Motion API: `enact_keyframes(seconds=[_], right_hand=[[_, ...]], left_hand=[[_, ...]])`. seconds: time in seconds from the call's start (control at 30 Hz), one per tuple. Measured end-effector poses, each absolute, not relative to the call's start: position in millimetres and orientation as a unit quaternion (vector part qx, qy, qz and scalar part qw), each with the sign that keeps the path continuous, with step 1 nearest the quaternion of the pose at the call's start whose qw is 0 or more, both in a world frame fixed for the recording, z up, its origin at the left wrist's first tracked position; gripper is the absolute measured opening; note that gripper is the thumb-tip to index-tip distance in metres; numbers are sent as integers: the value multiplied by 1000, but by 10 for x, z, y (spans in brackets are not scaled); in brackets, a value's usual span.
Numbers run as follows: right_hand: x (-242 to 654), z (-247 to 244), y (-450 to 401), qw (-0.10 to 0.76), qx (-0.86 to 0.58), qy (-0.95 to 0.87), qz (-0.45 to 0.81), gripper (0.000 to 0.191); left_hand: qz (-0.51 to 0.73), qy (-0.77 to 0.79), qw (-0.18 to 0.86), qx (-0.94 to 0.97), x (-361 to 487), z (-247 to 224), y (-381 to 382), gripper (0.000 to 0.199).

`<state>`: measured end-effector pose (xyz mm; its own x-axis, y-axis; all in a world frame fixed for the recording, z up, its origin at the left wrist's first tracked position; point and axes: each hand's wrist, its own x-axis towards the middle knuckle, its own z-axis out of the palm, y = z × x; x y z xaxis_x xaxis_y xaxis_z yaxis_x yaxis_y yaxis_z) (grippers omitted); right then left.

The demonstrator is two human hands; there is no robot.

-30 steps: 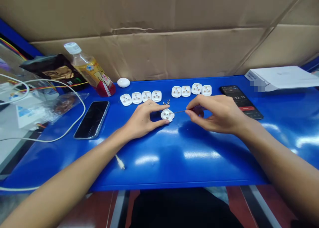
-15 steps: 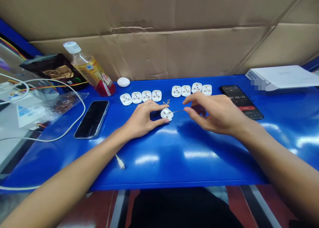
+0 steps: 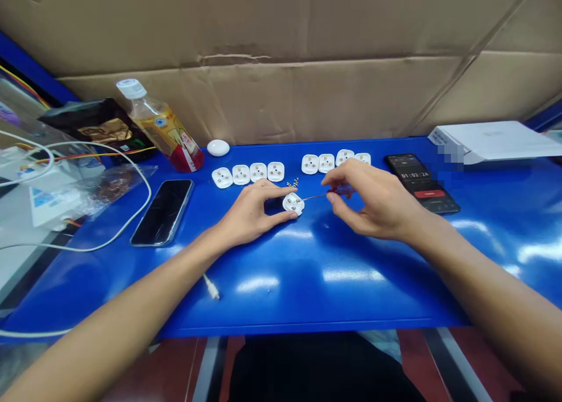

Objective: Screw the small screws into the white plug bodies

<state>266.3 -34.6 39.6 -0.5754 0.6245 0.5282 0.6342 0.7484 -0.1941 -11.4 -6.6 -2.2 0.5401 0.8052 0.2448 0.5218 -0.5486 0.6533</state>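
My left hand (image 3: 250,213) pinches a small white plastic plug-like housing (image 3: 290,208) between thumb and forefinger, low over the blue table. Metal terminals show inside the housing. From the right, my right hand (image 3: 373,200) grips a thin screwdriver (image 3: 314,196) with a reddish handle mostly covered by the fingers. The shaft's tip reaches the terminal on the housing's right side; whether it sits in a screw is too small to tell. Just behind the housing lies a little heap of brass-coloured screws (image 3: 293,184).
Several similar white housings stand in a left row (image 3: 240,174) and a right row (image 3: 326,163), the latter partly behind my right hand. A dark phone (image 3: 163,212), a bottle (image 3: 167,127), a timer phone (image 3: 421,182), a white box (image 3: 492,138) and a cable plug (image 3: 212,289) surround them.
My right hand has shifted slightly, and more of the screwdriver's reddish handle shows. The left hand keeps its pinch on the housing. The phone timer has advanced one second.
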Motion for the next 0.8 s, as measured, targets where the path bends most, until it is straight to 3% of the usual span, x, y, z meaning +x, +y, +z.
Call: enact_keyframes(seconds=[0.17,0.3,0.4,0.8], right_hand=[[2673,397,-331,308,-368,-877,-25,6],[2696,408,-321,295,-361,-885,15,18],[2707,406,-316,299,-381,-875,-13,8],[2720,409,-321,288,-382,-878,1,10]], left_hand=[[269,393,259,840,-113,-21,-68,52],[271,391,255,842,-112,-24,-74,53],[272,389,260,841,-109,-21,-77,53],[264,394,253,843,-109,-13,-77,53]])
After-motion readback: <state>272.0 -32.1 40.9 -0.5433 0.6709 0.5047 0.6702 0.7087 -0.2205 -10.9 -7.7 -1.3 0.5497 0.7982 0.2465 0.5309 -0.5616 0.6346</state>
